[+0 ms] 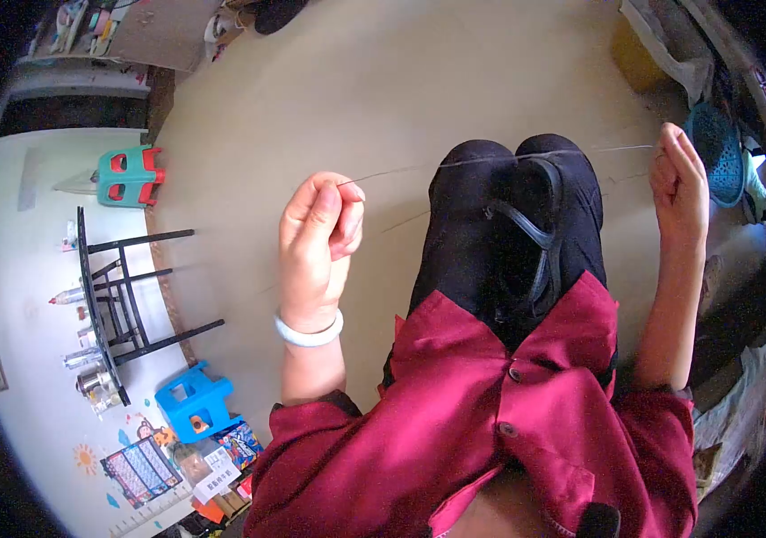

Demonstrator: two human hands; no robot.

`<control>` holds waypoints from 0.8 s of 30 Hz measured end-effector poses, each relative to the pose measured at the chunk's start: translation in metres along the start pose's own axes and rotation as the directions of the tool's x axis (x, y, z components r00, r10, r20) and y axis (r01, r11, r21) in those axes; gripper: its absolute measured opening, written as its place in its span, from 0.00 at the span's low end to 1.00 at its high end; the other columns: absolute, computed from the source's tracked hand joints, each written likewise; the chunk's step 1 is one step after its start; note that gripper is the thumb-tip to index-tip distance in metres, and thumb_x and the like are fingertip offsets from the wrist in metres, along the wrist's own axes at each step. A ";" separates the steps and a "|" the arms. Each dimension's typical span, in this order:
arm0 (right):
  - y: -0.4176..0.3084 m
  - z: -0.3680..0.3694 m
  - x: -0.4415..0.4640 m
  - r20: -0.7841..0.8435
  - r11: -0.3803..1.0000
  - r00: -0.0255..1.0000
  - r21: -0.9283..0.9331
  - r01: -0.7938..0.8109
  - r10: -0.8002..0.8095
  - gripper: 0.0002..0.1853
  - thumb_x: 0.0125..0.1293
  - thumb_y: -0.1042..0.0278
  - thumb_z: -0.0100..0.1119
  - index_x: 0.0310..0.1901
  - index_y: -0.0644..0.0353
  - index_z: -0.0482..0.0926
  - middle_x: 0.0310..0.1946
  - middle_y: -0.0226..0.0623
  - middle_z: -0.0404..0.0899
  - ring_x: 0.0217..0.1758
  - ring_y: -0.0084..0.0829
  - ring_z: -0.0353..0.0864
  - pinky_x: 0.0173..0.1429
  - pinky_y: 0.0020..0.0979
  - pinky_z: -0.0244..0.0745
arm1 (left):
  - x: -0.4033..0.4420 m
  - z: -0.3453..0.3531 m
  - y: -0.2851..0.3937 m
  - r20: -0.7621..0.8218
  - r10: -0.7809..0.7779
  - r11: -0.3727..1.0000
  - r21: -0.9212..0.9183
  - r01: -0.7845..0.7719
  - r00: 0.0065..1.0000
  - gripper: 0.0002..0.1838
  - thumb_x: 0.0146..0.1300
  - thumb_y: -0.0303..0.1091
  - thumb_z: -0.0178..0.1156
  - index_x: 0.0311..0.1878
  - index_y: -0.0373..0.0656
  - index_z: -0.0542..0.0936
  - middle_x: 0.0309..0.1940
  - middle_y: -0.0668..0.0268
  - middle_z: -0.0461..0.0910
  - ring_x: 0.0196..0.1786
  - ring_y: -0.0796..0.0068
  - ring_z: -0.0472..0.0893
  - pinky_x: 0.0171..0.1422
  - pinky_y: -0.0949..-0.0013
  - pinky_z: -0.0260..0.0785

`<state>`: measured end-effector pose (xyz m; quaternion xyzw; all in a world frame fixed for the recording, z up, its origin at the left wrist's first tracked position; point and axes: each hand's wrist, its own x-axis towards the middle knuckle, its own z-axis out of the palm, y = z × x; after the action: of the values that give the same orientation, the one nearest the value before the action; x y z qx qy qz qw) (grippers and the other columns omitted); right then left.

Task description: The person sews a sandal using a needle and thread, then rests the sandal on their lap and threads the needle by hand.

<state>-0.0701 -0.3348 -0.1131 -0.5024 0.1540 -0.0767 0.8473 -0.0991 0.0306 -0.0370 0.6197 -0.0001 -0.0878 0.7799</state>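
A thin thread (pixel 462 162) stretches nearly straight across the view above my knees. Its left end is pinched between the thumb and fingers of my left hand (pixel 322 218), which wears a white bangle (pixel 309 332) at the wrist. At the right, the raised fingers of my right hand (pixel 680 184) are closed on the other end. A black strap-like object (pixel 540 235) lies on my lap, on the black trousers (pixel 464 242), below the thread. What it belongs to I cannot make out.
A black folding table (pixel 100 305) with bottles stands at the left, between a green-and-red stool (pixel 129 177) and a blue stool (pixel 193 403). Boxes (pixel 217 475) are piled lower left. At the right are a blue basket (pixel 715 152) and a yellow container (pixel 634 58).
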 end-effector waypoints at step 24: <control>0.015 0.140 -0.075 0.540 0.990 0.831 -0.035 -0.134 0.132 0.04 0.66 0.74 0.49 0.34 0.64 0.67 0.22 0.27 0.69 0.24 0.17 0.67 0.29 0.19 0.65 | 0.005 0.018 -0.004 0.340 0.340 0.319 0.836 -0.448 0.877 0.13 0.64 0.31 0.52 0.48 0.33 0.75 0.45 0.60 0.76 0.33 0.80 0.75 0.34 0.82 0.65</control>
<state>-0.0938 -0.1902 -0.0501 -0.4901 -0.0568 0.1267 0.8605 -0.0965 0.0116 -0.0378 0.9116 -0.2368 0.0868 0.3246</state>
